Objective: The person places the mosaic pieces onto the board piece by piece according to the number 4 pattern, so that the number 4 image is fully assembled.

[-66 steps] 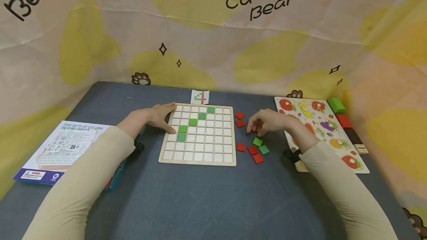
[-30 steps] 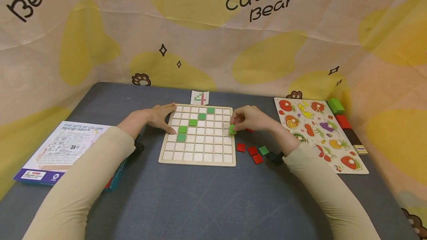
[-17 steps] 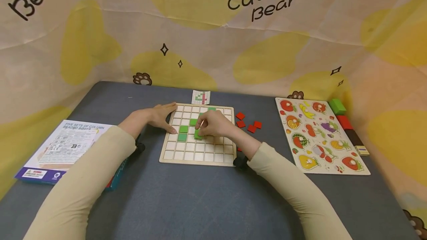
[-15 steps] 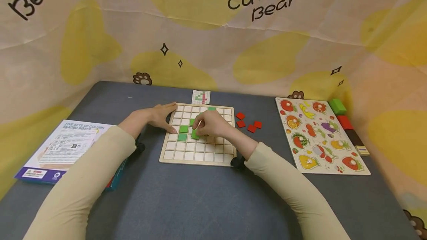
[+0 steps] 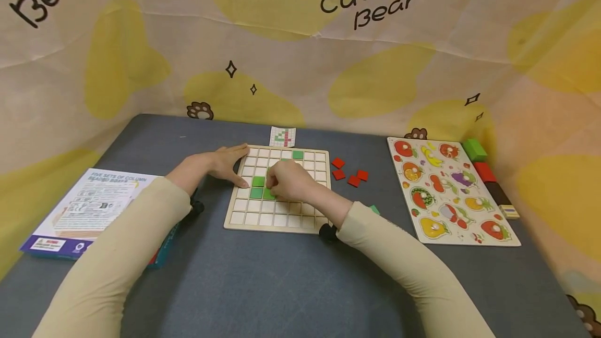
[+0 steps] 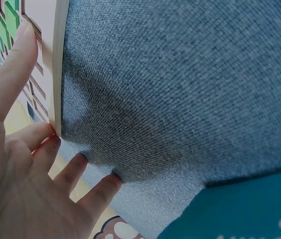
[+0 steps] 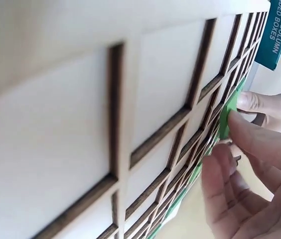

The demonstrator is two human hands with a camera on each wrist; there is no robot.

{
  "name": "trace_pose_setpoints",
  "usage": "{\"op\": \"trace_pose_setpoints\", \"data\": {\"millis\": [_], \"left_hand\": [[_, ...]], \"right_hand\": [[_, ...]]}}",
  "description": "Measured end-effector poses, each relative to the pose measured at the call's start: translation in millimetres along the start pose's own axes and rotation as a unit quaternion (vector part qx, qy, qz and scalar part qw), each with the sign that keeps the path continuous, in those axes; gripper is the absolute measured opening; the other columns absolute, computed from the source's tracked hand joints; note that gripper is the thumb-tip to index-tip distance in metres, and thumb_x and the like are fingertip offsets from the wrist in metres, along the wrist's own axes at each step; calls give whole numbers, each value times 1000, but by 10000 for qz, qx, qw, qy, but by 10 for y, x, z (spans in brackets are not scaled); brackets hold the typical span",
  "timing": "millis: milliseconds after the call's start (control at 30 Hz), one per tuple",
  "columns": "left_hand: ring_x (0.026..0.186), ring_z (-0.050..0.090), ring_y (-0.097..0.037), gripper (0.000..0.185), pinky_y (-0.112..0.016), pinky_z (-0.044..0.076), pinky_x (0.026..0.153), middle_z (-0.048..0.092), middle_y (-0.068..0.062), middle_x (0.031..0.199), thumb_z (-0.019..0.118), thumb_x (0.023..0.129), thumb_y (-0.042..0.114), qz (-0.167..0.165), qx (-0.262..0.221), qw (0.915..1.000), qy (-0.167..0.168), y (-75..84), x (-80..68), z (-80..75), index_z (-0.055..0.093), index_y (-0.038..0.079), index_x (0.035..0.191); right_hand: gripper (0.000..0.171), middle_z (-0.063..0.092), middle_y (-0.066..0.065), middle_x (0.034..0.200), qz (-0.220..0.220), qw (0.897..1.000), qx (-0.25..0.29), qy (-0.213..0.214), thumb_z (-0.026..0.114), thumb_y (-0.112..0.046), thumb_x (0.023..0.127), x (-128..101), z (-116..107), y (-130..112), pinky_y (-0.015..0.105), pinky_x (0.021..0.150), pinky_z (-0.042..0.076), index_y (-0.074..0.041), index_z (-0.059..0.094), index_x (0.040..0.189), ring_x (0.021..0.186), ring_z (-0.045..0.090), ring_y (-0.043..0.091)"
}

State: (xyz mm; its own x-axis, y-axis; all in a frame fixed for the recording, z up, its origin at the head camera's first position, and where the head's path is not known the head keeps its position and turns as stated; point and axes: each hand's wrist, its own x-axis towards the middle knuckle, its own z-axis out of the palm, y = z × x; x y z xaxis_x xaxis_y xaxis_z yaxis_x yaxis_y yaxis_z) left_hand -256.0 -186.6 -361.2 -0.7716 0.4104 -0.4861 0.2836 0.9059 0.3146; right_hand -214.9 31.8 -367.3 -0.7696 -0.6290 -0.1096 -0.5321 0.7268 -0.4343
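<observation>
A wooden grid board (image 5: 265, 219) lies at the middle of the table, with green square tiles (image 5: 258, 181) in some of its cells. At its left edge rests my left hand (image 5: 218, 166), thumb on the face and fingers extended against the rim. My right hand (image 5: 291, 179) reaches over the board and pinches a green tile (image 7: 226, 117), which is at a cell right of the lower placed tile. The right hand covers part of the grid and other tiles. In the left wrist view, the left thumb (image 6: 23, 50) presses near the board's edge.
Several red tiles (image 5: 354, 181) lie right of the board; another green tile (image 5: 374, 209) is partly behind the right sleeve. A small pattern card (image 5: 283, 137) sits behind the board. A box (image 5: 103, 207) stands left, a fruit puzzle (image 5: 451, 192) and coloured blocks (image 5: 474, 150) right.
My right hand has picked up a green tile right of the board and carried it leftward to the grid, lately sliding further left. The left hand has stayed at the board's edge.
</observation>
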Motion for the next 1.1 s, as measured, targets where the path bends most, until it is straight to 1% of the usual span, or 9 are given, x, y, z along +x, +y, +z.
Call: {"op": "trace_pose_setpoints", "data": {"millis": [167, 300, 433, 500, 567, 667, 867, 1000, 1100], "left_hand": [[149, 4, -57, 107, -72, 16, 119, -1, -19, 168, 73, 87, 48, -15, 27, 10000, 8, 4, -6, -8, 8, 6, 160], [149, 3, -57, 107, -74, 14, 118, -1, -19, 168, 73, 86, 48, -19, 13, 10000, -4, 16, -16, -11, 7, 6, 160], [149, 2, -57, 107, -74, 14, 118, -2, -19, 168, 73, 87, 47, -2, -15, 10000, -3, 20, -21, -3, 7, 6, 160], [149, 3, -57, 106, -74, 14, 118, -2, -18, 168, 73, 87, 46, 0, -6, 10000, 5, 18, -18, 4, 7, 6, 160], [149, 3, -56, 105, -74, 15, 118, -2, -18, 168, 73, 87, 46, -15, 23, 10000, 13, 20, -11, 13, 7, 6, 160], [149, 3, -56, 105, -74, 15, 118, -2, -18, 168, 72, 88, 46, -30, 55, 10000, 2, 20, -2, 23, 7, 7, 160], [149, 2, -57, 105, -75, 13, 117, -1, -18, 168, 73, 88, 46, -34, 35, 10000, 10, 33, -7, 22, 8, 7, 160], [149, 2, -57, 105, -76, 13, 117, -1, -19, 168, 72, 88, 46, -44, 12, 10000, 16, 42, -22, 15, 8, 7, 160], [149, 1, -57, 104, -76, 13, 117, -1, -19, 168, 72, 88, 45, -47, 2, 10000, 23, 38, -29, 10, 8, 6, 160]], "right_hand": [[11, 74, -1, 89, -45, 9997, -197, -161, 78, -15, 83, 5, -12, 30, 24, 66, 50, -16, 79, 94, 79, 62, 12], [14, 72, 1, 94, -63, 9996, -110, -233, 74, -19, 88, -50, -91, 137, 26, 72, 53, -17, 78, 101, 85, 63, 14], [15, 74, 2, 99, -300, 9993, 122, -200, 69, -20, 92, -222, -244, 364, 29, 78, 55, -14, 77, 105, 89, 66, 16], [16, 75, 2, 99, -465, 9983, 228, -252, 68, -19, 93, -349, -327, 505, 28, 78, 55, -13, 76, 105, 88, 68, 16], [16, 74, 2, 99, -507, 9975, 309, -376, 68, -18, 93, -492, -405, 638, 27, 75, 55, -13, 76, 106, 85, 68, 16], [16, 73, 1, 97, -350, 9966, 444, -598, 69, -16, 92, -721, -507, 811, 26, 75, 54, -12, 75, 106, 84, 66, 14], [18, 74, 2, 101, 53, 9961, 499, -720, 74, -12, 87, -1122, -623, 1178, 28, 83, 56, -12, 73, 105, 92, 66, 12], [22, 73, 6, 103, 342, 9913, 752, -1028, 77, -10, 84, -1324, -673, 1386, 27, 80, 56, -11, 72, 105, 95, 67, 17], [24, 71, 7, 101, 435, 9882, 850, -1201, 79, -9, 81, -1427, -684, 1471, 25, 76, 55, -11, 72, 104, 91, 66, 17]]}}
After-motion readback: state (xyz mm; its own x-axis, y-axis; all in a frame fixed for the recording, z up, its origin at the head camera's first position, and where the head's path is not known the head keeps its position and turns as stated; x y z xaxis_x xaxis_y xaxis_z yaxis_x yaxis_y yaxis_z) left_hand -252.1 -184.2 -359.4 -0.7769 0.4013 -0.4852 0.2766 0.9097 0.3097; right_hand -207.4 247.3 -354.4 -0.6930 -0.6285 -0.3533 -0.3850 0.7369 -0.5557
